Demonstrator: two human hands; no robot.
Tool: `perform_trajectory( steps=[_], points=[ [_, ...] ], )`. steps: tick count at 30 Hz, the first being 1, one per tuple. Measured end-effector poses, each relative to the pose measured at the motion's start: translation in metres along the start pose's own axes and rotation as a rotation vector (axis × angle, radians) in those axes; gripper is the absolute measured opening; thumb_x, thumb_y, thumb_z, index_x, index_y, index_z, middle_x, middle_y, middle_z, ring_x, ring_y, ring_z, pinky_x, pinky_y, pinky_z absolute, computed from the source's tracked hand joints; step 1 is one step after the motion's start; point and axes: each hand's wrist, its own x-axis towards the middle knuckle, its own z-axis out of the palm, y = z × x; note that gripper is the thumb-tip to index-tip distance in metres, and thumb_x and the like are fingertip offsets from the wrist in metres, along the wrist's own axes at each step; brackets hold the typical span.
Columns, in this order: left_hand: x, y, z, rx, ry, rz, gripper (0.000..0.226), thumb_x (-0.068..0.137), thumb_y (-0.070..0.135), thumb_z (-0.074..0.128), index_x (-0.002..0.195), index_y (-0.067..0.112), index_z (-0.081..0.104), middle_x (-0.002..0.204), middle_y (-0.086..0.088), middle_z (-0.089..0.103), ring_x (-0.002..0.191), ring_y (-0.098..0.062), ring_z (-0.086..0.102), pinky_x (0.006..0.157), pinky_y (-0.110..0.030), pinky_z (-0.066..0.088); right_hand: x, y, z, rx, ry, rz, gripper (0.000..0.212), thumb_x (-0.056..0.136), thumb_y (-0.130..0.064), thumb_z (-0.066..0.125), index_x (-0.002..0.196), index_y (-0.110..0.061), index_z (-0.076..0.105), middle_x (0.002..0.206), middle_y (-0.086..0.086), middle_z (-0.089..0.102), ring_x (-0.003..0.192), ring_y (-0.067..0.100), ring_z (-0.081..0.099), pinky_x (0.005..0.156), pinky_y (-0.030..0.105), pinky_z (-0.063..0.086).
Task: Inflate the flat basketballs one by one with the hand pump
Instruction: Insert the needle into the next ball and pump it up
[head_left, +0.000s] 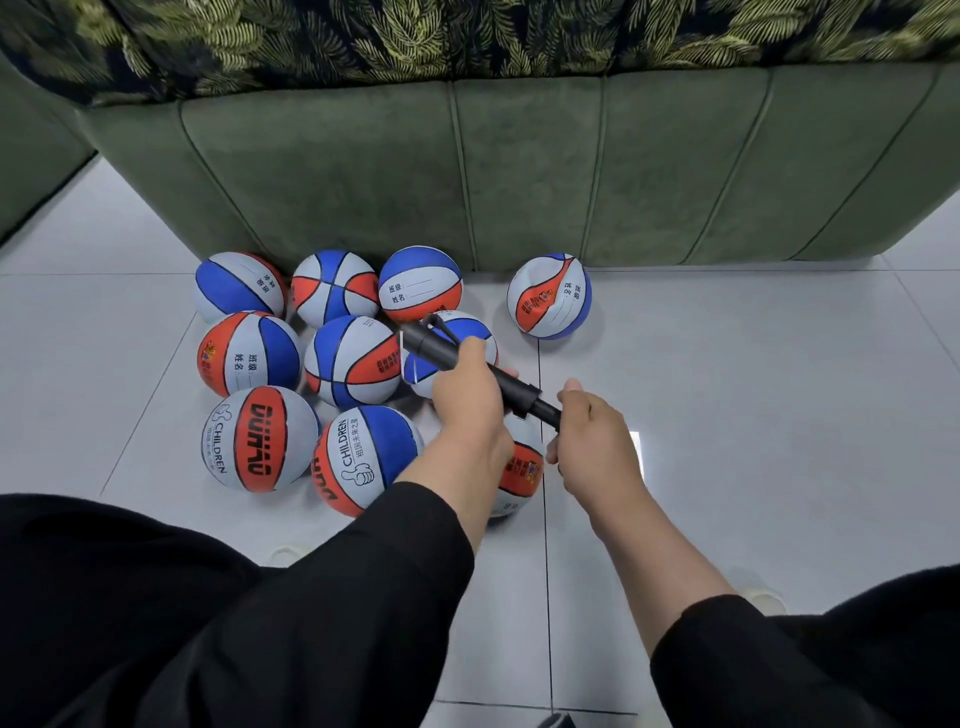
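— Hands? 
— Left hand (464, 387) grips the pump (470, 366) barrel; right hand (595, 441) grasps its handle end.
— Balls?
— Cluster (353, 358) on floor (727, 389), dented ball (549, 296) far right, near sofa (519, 171).

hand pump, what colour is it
Black, seen clearly in the head view: the hand pump is held in both hands.

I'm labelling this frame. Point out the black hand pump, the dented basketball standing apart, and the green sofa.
Black hand pump (434, 347): head view, on its barrel.
Dented red-white-blue basketball (549, 296): head view, creased front panel.
Green velvet sofa (519, 171): head view, front side.
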Motion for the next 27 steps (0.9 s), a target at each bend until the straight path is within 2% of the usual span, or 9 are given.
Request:
perform_trajectory(
  steps=[3, 5, 9, 12, 14, 17, 21, 25, 27],
  points=[
    [0.016, 0.017, -0.006, -0.031, 0.047, 0.001, 0.016, 0.095, 0.030, 0.064, 0.098, 0.016, 0.057, 0.090, -0.009, 0.061, 0.078, -0.023, 0.061, 0.087, -0.047, 0.061, 0.001, 0.005, -0.014, 0.022, 0.031, 0.005, 0.050, 0.109, -0.045, 0.032, 0.106, -0.003, 0.060, 0.091, 0.026, 0.068, 0.068, 0.027, 0.053, 0.066, 0.037, 0.043],
    [0.024, 0.026, -0.010, -0.037, 0.063, 0.001, 0.019, 0.096, 0.031, 0.064, 0.105, 0.015, 0.060, 0.088, -0.007, 0.063, 0.072, -0.021, 0.063, 0.083, -0.047, 0.062, 0.001, 0.008, -0.018, 0.033, 0.033, 0.018, 0.051, 0.109, -0.045, 0.032, 0.106, -0.002, 0.060, 0.092, 0.028, 0.067, 0.069, 0.028, 0.052, 0.065, 0.036, 0.042],
    [0.023, 0.019, -0.010, -0.072, 0.059, -0.025, 0.015, 0.097, 0.030, 0.063, 0.103, 0.017, 0.059, 0.082, -0.004, 0.061, 0.066, -0.017, 0.063, 0.081, -0.043, 0.064, 0.002, 0.009, -0.014, 0.007, 0.030, 0.037, 0.043, 0.109, -0.047, 0.030, 0.085, -0.021, 0.055, 0.087, 0.018, 0.066, 0.079, 0.031, 0.058, 0.075, 0.042, 0.048],
    [0.017, 0.005, -0.008, -0.065, 0.051, -0.052, 0.015, 0.096, 0.030, 0.062, 0.101, 0.017, 0.058, 0.075, -0.004, 0.064, 0.060, -0.016, 0.061, 0.067, -0.036, 0.060, 0.002, 0.009, -0.008, -0.024, 0.028, 0.039, 0.044, 0.109, -0.045, 0.028, 0.082, -0.018, 0.049, 0.092, 0.014, 0.063, 0.086, 0.034, 0.059, 0.078, 0.040, 0.045],
    [0.013, 0.000, -0.007, -0.075, 0.045, -0.059, 0.015, 0.096, 0.029, 0.062, 0.099, 0.015, 0.058, 0.062, -0.001, 0.064, 0.052, -0.015, 0.059, 0.060, -0.031, 0.055, 0.000, 0.007, -0.001, -0.057, -0.001, -0.003, 0.041, 0.109, -0.042, 0.028, 0.089, -0.014, 0.049, 0.096, 0.015, 0.060, 0.088, 0.033, 0.055, 0.079, 0.038, 0.044],
    [0.008, -0.007, -0.004, -0.066, 0.021, -0.058, 0.017, 0.095, 0.030, 0.062, 0.093, 0.013, 0.059, 0.064, -0.001, 0.062, 0.056, -0.018, 0.059, 0.065, -0.033, 0.056, -0.001, 0.002, 0.009, -0.051, -0.009, 0.007, 0.044, 0.109, -0.046, 0.027, 0.088, -0.014, 0.050, 0.094, 0.014, 0.063, 0.085, 0.033, 0.057, 0.076, 0.038, 0.043],
    [0.003, -0.013, -0.005, -0.049, -0.012, -0.043, 0.016, 0.094, 0.027, 0.061, 0.093, 0.012, 0.057, 0.059, -0.003, 0.062, 0.053, -0.019, 0.061, 0.071, -0.039, 0.060, 0.000, -0.002, 0.017, -0.049, -0.049, 0.020, 0.047, 0.109, -0.047, 0.026, 0.094, -0.014, 0.055, 0.088, 0.008, 0.061, 0.084, 0.030, 0.058, 0.076, 0.038, 0.045],
    [0.006, 0.001, -0.004, 0.037, -0.032, -0.015, 0.015, 0.095, 0.025, 0.063, 0.094, 0.012, 0.056, 0.073, -0.007, 0.060, 0.061, -0.020, 0.059, 0.061, -0.031, 0.055, 0.001, -0.004, 0.016, -0.038, -0.051, -0.027, 0.046, 0.108, -0.047, 0.028, 0.085, -0.017, 0.053, 0.086, 0.015, 0.069, 0.082, 0.035, 0.062, 0.077, 0.044, 0.051],
    [0.010, 0.011, -0.003, 0.068, -0.041, 0.005, 0.016, 0.096, 0.026, 0.063, 0.094, 0.013, 0.055, 0.079, -0.008, 0.058, 0.066, -0.021, 0.059, 0.067, -0.037, 0.059, 0.003, -0.004, 0.007, -0.029, -0.016, -0.030, 0.048, 0.108, -0.047, 0.030, 0.091, -0.013, 0.059, 0.086, 0.018, 0.070, 0.078, 0.035, 0.061, 0.073, 0.044, 0.050]
  ],
)
